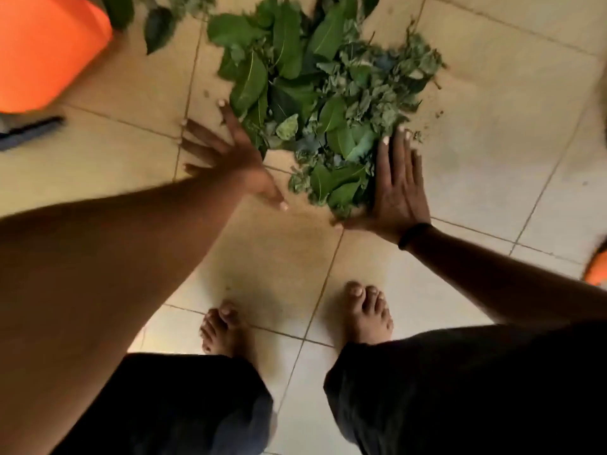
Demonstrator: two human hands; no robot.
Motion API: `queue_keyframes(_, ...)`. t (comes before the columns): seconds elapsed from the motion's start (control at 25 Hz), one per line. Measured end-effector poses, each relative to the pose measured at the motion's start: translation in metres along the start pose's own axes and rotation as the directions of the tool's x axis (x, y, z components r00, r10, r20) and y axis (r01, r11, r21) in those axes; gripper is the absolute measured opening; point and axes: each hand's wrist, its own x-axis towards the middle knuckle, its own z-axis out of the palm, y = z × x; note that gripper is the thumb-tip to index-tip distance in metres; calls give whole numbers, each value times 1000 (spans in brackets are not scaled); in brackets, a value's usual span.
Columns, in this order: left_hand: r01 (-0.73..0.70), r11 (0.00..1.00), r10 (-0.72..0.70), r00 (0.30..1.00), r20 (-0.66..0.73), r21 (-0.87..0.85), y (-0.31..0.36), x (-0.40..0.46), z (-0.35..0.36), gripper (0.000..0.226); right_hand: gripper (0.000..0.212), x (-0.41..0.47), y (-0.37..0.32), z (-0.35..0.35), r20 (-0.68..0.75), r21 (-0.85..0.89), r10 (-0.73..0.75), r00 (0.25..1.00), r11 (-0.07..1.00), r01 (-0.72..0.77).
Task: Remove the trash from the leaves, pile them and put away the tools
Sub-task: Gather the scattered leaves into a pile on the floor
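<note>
At far left an orange bin (46,50) stood on the tiled floor (492,142), with a dark flat tool (29,131) lying just below it; what kind of tool it was could not be told from the blur. Two stray leaves (157,27) lay near the bin, apart from the main heap. Your left hand (226,152) was flat and low at the left edge of the pile (315,93), fingers straight and spread apart, gripping nothing, with one fingertip at the pile's rim. The pile itself sat on the floor between your two hands, broad glossy leaves toward the left, small crumpled ones toward the right. Your right hand (397,185) pressed edge-on against the pile's near right side, fingers straight and held together, nothing clasped. Your bare feet stood well back from the heap. Judgement: the step in hand was the piling, both palms set to sweep inward. The next move would call for drawing the palms together along the tiles, then collecting the strays by the bin. No trash was discernible; crumbs showed right of the pile.
</note>
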Motion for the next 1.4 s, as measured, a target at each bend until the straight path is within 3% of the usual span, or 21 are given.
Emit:
queue_keyframes(0.12, 4, 1000, -4, 997, -75, 6, 0, 15, 14, 189, 140, 58, 5, -2, -129, -54, -148, 981, 988, 142)
queue_keyframes(0.28, -23, 1000, 23, 1000, -11, -2, -1, 17, 8, 190, 116, 138, 7, -47, -305, -28, -188, 934, 982, 188)
queue_keyframes(0.4, -49, 998, 50, 999, 21, -47, -2, 6, 0, 189, 99, 132, -1, -67, -365, 18, -201, 909, 975, 223)
queue_keyframes(0.48, -80, 996, 81, 996, 21, -47, -7, 7, 2, 189, 91, 103, -11, -58, -413, -5, -317, 854, 938, 346)
queue_keyframes(0.52, -98, 993, 99, 995, 17, -61, -11, 7, 4, 189, 88, 86, -16, -48, -379, -66, -424, 823, 899, 433)
queue_keyframes(0.6, -166, 983, 166, 986, -1, -73, -16, 9, 9, 188, 93, 56, -21, -20, -160, -254, -614, 773, 782, 569)
queue_keyframes(0.68, -206, 973, 206, 979, -11, -105, -18, 10, 11, 186, 103, 53, -24, -5, 52, -388, -658, 751, 680, 623)
queue_keyframes(0.76, -240, 961, 236, 971, -42, -138, -22, 5, 11, 184, 101, 80, -29, -8, -15, -432, -584, 812, 736, 521)
queue_keyframes(0.84, -273, 951, 268, 962, -52, -147, -24, 3, 14, 185, 88, 110, -32, -25, -213, -366, -411, 887, 875, 317)
queue_keyframes(0.92, -269, 943, 262, 963, -59, -195, -25, 0, 15, 187, 71, 120, -36, -32, -381, -252, -337, 861, 934, 253)
queue_keyframes(0.96, -264, 943, 256, 964, -67, -204, -25, 0, 15, 189, 66, 117, -37, -28, -409, -226, -392, 824, 918, 325)
queue_keyframes(1.04, -251, 946, 238, 967, -85, -207, -27, -2, 15, 190, 66, 98, -42, -13, -260, -240, -616, 744, 788, 568)
queue_keyframes(1.12, -250, 942, 225, 965, -132, -222, -35, -2, 17, 190, 67, 81, -48, 5, 67, -285, -817, 572, 534, 796)
queue_keyframes(1.16, -253, 939, 221, 963, -154, -235, -39, -3, 20, 190, 68, 80, -48, 11, 199, -318, -844, 498, 425, 847)
queue_keyframes(1.2, -255, 936, 219, 962, -164, -242, -43, -4, 22, 190, 69, 85, -49, 12, 246, -357, -832, 498, 400, 844)
queue_keyframes(1.32, -276, 932, 245, 957, -153, -237, -48, -4, 26, 192, 67, 118, -51, -3, 7, -434, -649, 761, 683, 587)
queue_keyframes(1.4, -269, 936, 243, 961, -135, -226, -46, -2, 22, 192, 65, 126, -57, -14, -134, -408, -623, 771, 744, 529)
